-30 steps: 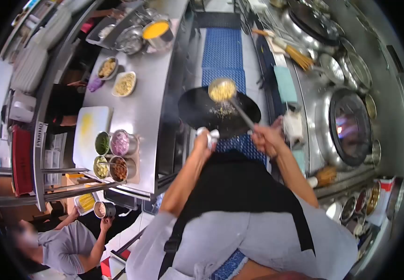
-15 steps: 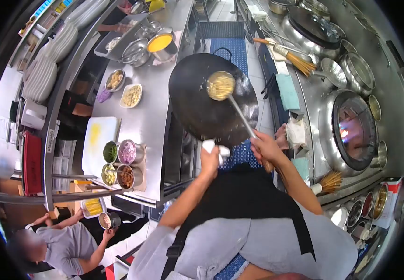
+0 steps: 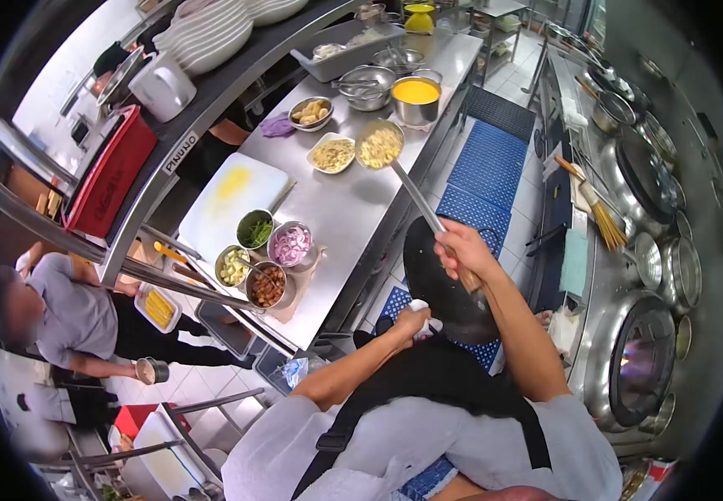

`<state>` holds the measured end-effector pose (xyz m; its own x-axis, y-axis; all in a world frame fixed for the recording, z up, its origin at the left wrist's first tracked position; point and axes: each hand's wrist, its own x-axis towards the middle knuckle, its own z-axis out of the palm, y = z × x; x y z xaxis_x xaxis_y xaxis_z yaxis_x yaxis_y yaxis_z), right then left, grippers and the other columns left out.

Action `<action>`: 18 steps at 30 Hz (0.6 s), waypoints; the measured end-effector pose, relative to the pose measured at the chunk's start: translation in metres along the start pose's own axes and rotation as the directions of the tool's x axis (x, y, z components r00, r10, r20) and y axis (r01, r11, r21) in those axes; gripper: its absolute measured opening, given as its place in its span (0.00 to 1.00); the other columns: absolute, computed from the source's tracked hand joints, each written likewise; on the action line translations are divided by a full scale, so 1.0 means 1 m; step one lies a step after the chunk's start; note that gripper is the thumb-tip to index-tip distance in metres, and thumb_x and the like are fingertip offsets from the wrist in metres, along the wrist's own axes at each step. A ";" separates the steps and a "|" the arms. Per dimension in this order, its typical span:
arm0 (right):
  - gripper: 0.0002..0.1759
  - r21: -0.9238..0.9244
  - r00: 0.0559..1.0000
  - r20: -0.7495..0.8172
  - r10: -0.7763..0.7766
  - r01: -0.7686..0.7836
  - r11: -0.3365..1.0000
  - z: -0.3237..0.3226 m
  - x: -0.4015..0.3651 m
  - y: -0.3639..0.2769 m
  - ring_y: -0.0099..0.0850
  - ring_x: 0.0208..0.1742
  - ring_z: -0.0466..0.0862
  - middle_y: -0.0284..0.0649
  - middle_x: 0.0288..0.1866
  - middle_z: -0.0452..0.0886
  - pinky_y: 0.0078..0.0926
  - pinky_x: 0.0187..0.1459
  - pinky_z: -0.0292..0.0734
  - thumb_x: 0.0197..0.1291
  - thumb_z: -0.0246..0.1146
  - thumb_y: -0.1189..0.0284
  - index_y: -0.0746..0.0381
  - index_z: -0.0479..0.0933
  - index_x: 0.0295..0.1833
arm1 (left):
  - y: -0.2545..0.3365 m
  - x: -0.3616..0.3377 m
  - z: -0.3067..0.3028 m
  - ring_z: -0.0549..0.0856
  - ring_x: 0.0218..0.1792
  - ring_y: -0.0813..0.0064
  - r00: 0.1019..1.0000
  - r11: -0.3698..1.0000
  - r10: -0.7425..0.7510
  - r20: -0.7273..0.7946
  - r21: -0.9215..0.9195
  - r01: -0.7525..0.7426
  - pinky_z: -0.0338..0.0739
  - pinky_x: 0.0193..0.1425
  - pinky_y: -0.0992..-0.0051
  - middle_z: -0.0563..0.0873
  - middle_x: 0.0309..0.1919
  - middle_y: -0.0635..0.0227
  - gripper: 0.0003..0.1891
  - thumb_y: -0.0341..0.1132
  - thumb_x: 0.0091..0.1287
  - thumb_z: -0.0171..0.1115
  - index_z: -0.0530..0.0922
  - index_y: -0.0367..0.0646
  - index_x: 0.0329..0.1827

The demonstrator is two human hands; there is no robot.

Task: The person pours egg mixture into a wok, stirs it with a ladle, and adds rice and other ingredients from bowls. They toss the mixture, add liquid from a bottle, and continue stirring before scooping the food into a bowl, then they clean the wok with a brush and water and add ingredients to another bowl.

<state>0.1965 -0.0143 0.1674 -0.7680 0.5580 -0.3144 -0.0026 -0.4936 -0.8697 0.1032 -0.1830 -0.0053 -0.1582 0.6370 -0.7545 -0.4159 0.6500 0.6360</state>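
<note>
Fingers of the right hand (image 3: 467, 250) clamp the ladle (image 3: 417, 197), forearm stretched forward, its scoop of food (image 3: 380, 148) over the table (image 3: 336, 250); the left hand (image 3: 412, 321), arm slanting inward, grips a white cloth (image 3: 434, 326) at the wok (image 3: 431, 271).

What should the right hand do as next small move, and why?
Probably the right hand should ease the ladle slightly to the person's left, over the white bowl: the ladle is loaded with food, its head appears right beside that bowl in this view, and the bowl's contents look similar.
</note>
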 end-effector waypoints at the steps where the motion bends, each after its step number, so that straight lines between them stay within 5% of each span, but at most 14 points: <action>1: 0.26 -0.045 1.000 0.003 -0.010 0.010 0.999 0.009 0.018 -0.005 0.19 0.18 0.74 0.33 0.30 0.75 0.23 0.15 0.73 0.75 0.58 0.73 0.62 0.68 0.76 | 0.004 -0.004 -0.007 0.84 0.22 0.69 0.999 1.000 0.019 0.027 0.025 -0.019 0.73 0.15 0.73 0.85 0.30 0.61 0.11 0.33 0.63 0.62 0.76 0.40 0.46; 8: 0.34 -0.324 0.998 -0.018 -0.067 0.058 0.944 0.061 0.102 -0.029 0.18 0.18 0.74 0.31 0.27 0.74 0.21 0.15 0.73 0.71 0.60 0.75 0.64 0.64 0.81 | 0.034 -0.024 -0.036 0.85 0.26 0.72 0.979 0.991 0.111 0.170 0.049 -0.121 0.75 0.17 0.72 0.85 0.34 0.62 0.15 0.35 0.68 0.62 0.77 0.37 0.53; 14: 0.35 -0.470 0.993 -0.088 -0.078 0.028 0.882 0.072 0.137 -0.009 0.21 0.16 0.76 0.32 0.26 0.76 0.25 0.16 0.72 0.68 0.60 0.76 0.61 0.65 0.81 | 0.055 -0.027 -0.049 0.85 0.24 0.72 0.958 0.990 0.137 0.251 -0.006 -0.140 0.75 0.16 0.73 0.87 0.36 0.59 0.18 0.31 0.63 0.60 0.74 0.37 0.56; 18: 0.35 -0.625 0.990 -0.114 -0.077 -0.011 0.781 0.070 0.154 0.011 0.23 0.17 0.77 0.34 0.25 0.78 0.27 0.21 0.75 0.66 0.62 0.76 0.63 0.68 0.79 | 0.066 -0.025 -0.055 0.84 0.24 0.74 0.947 0.991 0.135 0.291 -0.017 -0.135 0.74 0.16 0.72 0.86 0.34 0.62 0.14 0.32 0.65 0.61 0.76 0.37 0.52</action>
<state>0.0338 0.0194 0.1361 -0.6873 0.6669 -0.2879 0.4068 0.0250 -0.9132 0.0305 -0.1792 0.0463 0.0547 0.8114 -0.5819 -0.4061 0.5505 0.7294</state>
